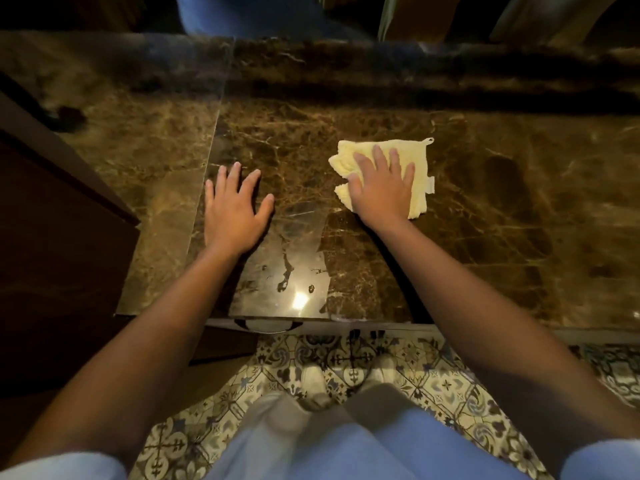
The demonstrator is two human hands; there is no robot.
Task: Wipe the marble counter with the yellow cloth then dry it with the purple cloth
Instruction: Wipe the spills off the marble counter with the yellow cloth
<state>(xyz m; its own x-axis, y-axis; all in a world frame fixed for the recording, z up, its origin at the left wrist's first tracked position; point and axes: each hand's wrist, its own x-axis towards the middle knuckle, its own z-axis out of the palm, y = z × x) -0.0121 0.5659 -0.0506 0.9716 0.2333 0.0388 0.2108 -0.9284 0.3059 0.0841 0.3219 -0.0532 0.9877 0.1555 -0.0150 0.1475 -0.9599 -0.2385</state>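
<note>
Both arms reach forward and down from the bottom corners, bare from short pale-blue sleeves. The left hand lies palm-down on the tabletop, fingers spread and straight, thumb angled out to the right; its grip is open and holds nothing. The right hand also lies palm-down, fingers splayed and pointing away from the body, pressed flat on the yellow cloth. Its grip is open too: the fingers are not curled round the cloth, they pin it to the marble from above.

The cloth is folded into a rough square and sits right of centre on the tabletop, well apart from the left hand. It shows past the right hand on every side but the wrist side: a wide band beyond the fingertips, a strip along the right, and bunched folds at the left by the thumb. A small hanging loop sticks out at its far right corner, and a white tag hangs off the right edge; any writing on it is too small to read.

A glossy patch with a bright glare spot lies on the marble between the forearms, near the front edge. Below the edge is a patterned tile floor.
</note>
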